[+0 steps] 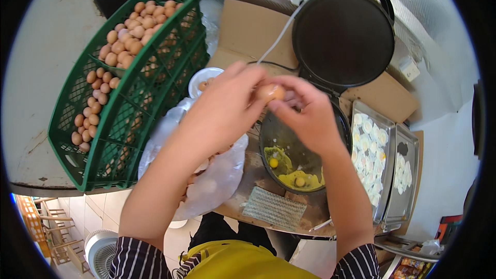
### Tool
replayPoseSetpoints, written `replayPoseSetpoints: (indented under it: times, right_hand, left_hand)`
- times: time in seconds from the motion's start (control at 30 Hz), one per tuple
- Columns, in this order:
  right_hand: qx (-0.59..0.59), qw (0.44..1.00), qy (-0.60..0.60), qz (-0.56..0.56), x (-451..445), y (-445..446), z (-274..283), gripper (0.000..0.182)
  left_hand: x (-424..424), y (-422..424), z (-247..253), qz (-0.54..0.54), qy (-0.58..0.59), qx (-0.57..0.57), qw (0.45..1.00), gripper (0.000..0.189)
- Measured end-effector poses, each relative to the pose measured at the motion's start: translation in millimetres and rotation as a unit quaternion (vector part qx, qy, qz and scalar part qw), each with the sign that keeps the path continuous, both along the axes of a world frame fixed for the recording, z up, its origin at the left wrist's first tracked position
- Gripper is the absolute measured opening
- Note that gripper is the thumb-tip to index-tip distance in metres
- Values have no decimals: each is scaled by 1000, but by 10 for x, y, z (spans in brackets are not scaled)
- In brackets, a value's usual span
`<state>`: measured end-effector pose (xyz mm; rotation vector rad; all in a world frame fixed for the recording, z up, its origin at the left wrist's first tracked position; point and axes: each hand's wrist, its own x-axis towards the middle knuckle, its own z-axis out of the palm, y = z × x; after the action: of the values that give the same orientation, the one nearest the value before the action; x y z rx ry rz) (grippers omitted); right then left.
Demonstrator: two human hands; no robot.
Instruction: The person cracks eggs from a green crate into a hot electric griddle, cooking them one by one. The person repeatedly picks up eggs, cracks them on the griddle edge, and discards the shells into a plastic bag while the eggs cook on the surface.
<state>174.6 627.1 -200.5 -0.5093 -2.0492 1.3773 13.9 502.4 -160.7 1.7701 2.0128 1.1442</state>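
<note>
A brown egg (272,93) is held between my two hands, above the far side of a black round griddle pan (300,139). The fingers of my left hand (228,99) close on its left side; those of my right hand (308,114) hold it from the right. Motion blurs both hands, and whether its shell is cracked cannot be told. In the pan lie two cracked-out eggs: a yolk (273,162) at the left and another yolk (300,181) near the front. My right hand and forearm hide part of the pan.
Green plastic crates (128,97) of brown eggs stand at left. A plastic bag (226,178) with eggshells and a white bowl (193,85) are nearer. The griddle's raised lid (343,37) stands behind. Metal trays (387,201) of fried eggs (368,155) lie right; a patterned cloth (275,207) lies in front.
</note>
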Motion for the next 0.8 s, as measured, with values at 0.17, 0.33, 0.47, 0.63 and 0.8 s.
replayPoseSetpoints:
  times: [0.17,0.33,0.47,0.63,0.8]
  right_hand:
    - [88,980,-105,146,-604,-692,84,38]
    - [129,926,-268,233,-814,-945,-351,32]
    - [200,871,-314,320,-668,-901,-535,26]
    - [340,865,-264,258,-1180,-1220,101,14]
    - [293,897,-135,304,-2535,-2037,605,11]
  left_hand:
    - [-402,-1076,-36,86,-56,-85,991,27]
    - [-389,-1552,-659,102,-145,-197,964,22]
    - [-320,-1787,-973,66,-75,-73,992,30]
    - [-364,-2292,-856,91,-160,-10,983,29]
    - [-397,-2548,-852,110,-237,31,965,27]
